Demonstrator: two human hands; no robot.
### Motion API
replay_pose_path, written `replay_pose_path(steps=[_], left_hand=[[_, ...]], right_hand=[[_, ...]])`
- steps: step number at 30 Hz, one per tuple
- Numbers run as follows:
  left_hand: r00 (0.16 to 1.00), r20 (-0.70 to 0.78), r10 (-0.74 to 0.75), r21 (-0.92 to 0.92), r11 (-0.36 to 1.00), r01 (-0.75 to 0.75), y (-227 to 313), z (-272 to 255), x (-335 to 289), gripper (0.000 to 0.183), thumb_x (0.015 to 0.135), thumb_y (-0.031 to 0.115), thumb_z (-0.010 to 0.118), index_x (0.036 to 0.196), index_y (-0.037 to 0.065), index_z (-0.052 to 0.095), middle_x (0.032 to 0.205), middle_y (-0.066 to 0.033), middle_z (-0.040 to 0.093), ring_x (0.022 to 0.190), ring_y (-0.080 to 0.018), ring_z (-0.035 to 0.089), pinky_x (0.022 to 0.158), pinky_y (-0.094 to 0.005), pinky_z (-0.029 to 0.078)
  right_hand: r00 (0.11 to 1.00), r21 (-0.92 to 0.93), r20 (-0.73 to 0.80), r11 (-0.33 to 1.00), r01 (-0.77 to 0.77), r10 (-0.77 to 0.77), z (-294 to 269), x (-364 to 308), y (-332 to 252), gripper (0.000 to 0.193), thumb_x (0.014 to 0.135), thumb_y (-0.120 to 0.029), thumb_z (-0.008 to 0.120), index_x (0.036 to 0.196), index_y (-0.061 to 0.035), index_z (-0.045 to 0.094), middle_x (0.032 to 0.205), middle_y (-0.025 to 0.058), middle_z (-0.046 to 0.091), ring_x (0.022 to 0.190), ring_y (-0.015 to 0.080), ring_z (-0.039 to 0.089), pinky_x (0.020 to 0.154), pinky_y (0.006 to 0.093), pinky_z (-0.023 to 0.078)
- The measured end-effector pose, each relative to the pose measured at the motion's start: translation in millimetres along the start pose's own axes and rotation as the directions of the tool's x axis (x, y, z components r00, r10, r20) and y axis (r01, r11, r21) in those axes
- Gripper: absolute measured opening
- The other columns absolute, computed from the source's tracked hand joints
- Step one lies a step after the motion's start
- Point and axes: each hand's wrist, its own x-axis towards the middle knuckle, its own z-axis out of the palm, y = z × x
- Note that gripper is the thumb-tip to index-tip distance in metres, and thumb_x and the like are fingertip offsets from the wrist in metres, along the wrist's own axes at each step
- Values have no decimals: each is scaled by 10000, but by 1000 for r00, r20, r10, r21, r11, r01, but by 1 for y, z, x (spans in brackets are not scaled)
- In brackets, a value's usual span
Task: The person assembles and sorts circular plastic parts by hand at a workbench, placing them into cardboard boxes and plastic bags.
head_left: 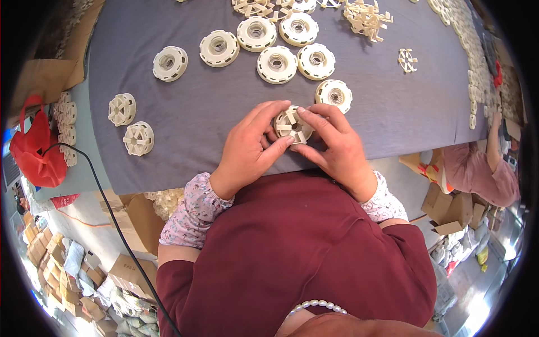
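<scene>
Close to the table's near edge, my left hand (247,144) and my right hand (341,147) grip a round cream plastic part (292,126) between them. Its upper side shows spoke-like pieces around a central hole; fingers cover much of its rim. My thumbs press near its front and top. Just beyond my right hand sits a cream ring with a metal coil spring (334,96) standing in its middle. Several similar rings with springs, such as one ring (277,64), lie farther back. At the left rest two spoked round parts (122,109), (138,139) with their spokes facing up.
A pile of spoked plastic pieces (365,19) lies at the far side, and one loose spoked piece (407,60) to the right. Stacked cream parts (473,92) line the right edge. A red bag (39,146) and a black cable (92,168) are left. Another person's arm (493,143) shows right.
</scene>
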Motion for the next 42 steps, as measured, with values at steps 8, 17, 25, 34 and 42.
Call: replay_pose_path(steps=[8,17,25,34,42], left_hand=[[975,57,216,210,952,-223,14,4,9,653,859,89,844,1469,41,617,1403,-135,652,969,-224,724,740,-322,604],[831,-446,333,693,716,85,1,-60,-19,690,806,130,908,1439,53,643,1377,-119,632,1088,-265,681,763,-329,571],[902,29,430,498,777,-386,16,47,53,652,864,173,858,1466,89,622,1450,-107,613,1013,-280,731,815,-383,606],[908,256,331,532,736,-418,9,43,41,700,828,194,870,1480,114,631,1447,-124,594,1000,-317,738,838,-408,609],[946,17,322,288,905,-313,-3,43,33,416,866,105,856,1271,115,763,1330,-85,660,779,-153,652,648,-290,559]], right_hand=[[997,-114,17,991,76,-74,2,-7,-2,696,860,-159,872,1491,-47,600,1408,160,574,1055,342,726,852,429,617],[770,-640,-595,714,-283,-229,-136,38,146,419,904,-249,824,1274,-62,761,1330,200,698,1225,377,663,1041,498,540],[835,350,-461,926,-141,301,-99,18,107,265,1105,-226,595,1148,-5,735,886,49,764,813,66,646,723,278,525],[786,-194,-562,883,-428,258,-92,-13,126,428,1003,-325,766,1343,-73,696,1154,138,678,970,288,686,860,404,566],[940,-36,-257,970,-240,223,-115,-14,100,551,847,-133,860,1371,-54,710,1309,88,674,998,188,691,840,311,568]])
